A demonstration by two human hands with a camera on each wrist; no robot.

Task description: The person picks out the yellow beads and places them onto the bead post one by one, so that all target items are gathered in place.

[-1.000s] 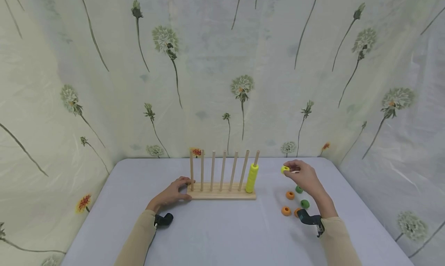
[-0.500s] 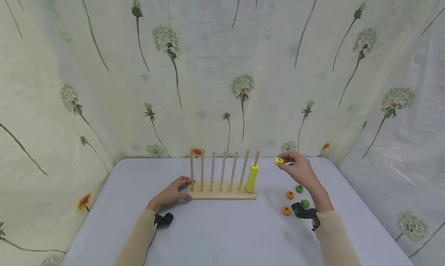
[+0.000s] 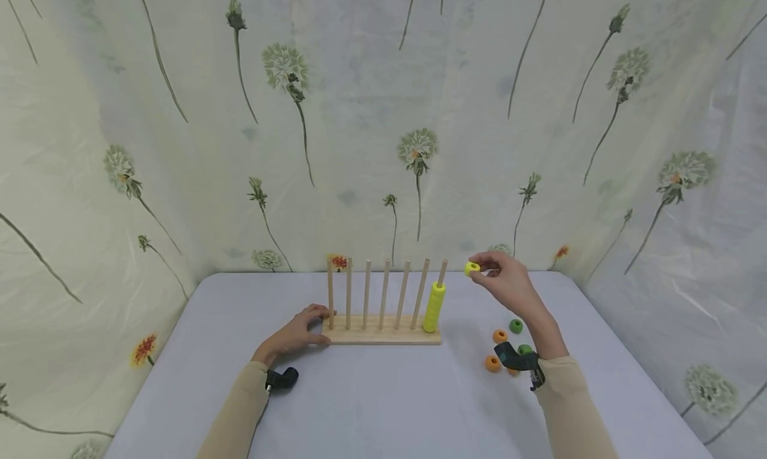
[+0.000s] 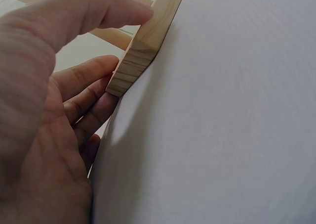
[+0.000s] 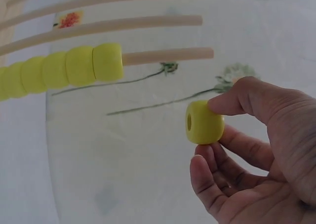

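A wooden peg rack (image 3: 383,338) with a row of upright pegs stands on the table. Its rightmost peg carries a stack of yellow beads (image 3: 434,307), and bare wood shows above them. My left hand (image 3: 295,334) grips the rack's left end, thumb on the front edge and fingers behind, as the left wrist view shows on the base's end (image 4: 131,70). Raised to the right of the stacked peg, my right hand (image 3: 511,286) pinches a single yellow bead (image 5: 204,122) between thumb and fingers. The bead's hole faces the peg side, apart from the peg tip (image 5: 210,53).
On the table to the right, below my right hand, lie orange beads (image 3: 493,364) and green beads (image 3: 516,326); the wrist camera (image 3: 515,358) partly covers some. A flower-patterned curtain (image 3: 359,146) hangs behind the table's far edge.
My right hand has moved up and to the left with the yellow bead, closer to the stacked peg. The left hand and the rack have stayed in place.
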